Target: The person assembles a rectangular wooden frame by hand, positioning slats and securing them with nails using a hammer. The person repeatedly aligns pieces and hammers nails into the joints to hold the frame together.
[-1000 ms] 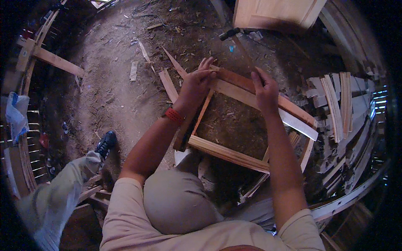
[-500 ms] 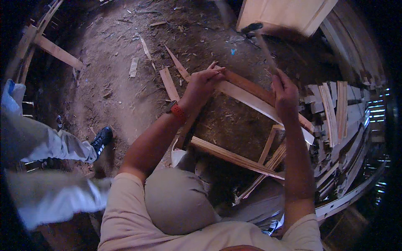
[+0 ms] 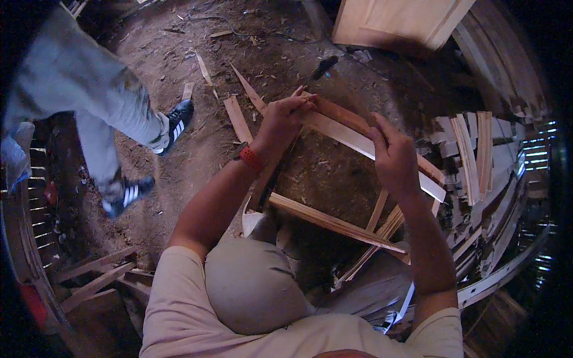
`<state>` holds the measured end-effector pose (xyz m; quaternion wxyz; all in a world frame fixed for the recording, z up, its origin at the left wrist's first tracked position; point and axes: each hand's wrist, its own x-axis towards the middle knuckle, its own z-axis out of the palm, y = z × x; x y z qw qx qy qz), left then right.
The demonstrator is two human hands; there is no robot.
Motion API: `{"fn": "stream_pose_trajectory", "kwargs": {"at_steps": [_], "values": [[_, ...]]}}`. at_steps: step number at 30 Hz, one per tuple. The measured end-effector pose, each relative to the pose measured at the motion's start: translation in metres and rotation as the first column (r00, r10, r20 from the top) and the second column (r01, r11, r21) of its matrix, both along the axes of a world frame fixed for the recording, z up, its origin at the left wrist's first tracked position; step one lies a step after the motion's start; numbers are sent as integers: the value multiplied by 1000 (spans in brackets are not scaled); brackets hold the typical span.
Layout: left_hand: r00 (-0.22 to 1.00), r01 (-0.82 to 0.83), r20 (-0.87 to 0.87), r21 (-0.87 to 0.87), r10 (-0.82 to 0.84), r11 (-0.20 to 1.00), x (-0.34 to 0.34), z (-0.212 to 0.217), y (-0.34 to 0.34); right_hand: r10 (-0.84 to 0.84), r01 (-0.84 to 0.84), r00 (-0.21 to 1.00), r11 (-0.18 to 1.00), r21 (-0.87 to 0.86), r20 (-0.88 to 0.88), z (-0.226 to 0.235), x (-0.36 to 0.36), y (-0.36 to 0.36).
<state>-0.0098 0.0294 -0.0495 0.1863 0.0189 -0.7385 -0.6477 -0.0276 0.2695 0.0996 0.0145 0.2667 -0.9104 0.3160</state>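
Observation:
My right hand point(image 3: 395, 156) is closed round the wooden handle of a hammer point(image 3: 349, 92). The hammer's dark, motion-blurred head point(image 3: 323, 67) hangs just beyond the far left corner of a wooden frame point(image 3: 346, 138). At that corner my left hand point(image 3: 289, 113), with a red-banded watch on the wrist, grips the wood with bent fingers. Whether a nail sits between its fingertips is too small to tell. The frame slants away from my knees, its near rail point(image 3: 331, 222) lying close to my legs.
Another person's legs point(image 3: 113, 113) in dark striped shoes stand at the left. A wooden panel point(image 3: 400, 22) leans at the far side. Stacked boards point(image 3: 477, 155) lie at the right, offcuts point(image 3: 239, 119) on the dirt floor, and a cable point(image 3: 239, 30) runs beyond.
The hammer head has swung down and leftward, toward the frame's corner, as my right hand moved left. My left hand stays at the corner. The other person has stepped further into view.

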Motion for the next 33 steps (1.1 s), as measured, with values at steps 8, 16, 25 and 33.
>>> {"fn": "stream_pose_trajectory", "kwargs": {"at_steps": [8, 16, 25, 33], "values": [[994, 55, 94, -29, -52, 998, 5, 2, -3, -63, 60, 997, 997, -46, -51, 1, 0, -2], [985, 39, 169, 0, -38, 999, 10, 13, -1, -53, 52, 999, 998, -37, -9, -1, 6, -4], [994, -64, -99, -114, 53, 991, 4, 4, 1, -121, 120, 993, 991, -63, -11, -7, 10, -2], [999, -21, 41, -51, 24, 998, 8, 15, 3, -87, 84, 996, 990, -111, -25, -16, 14, 1]]}}
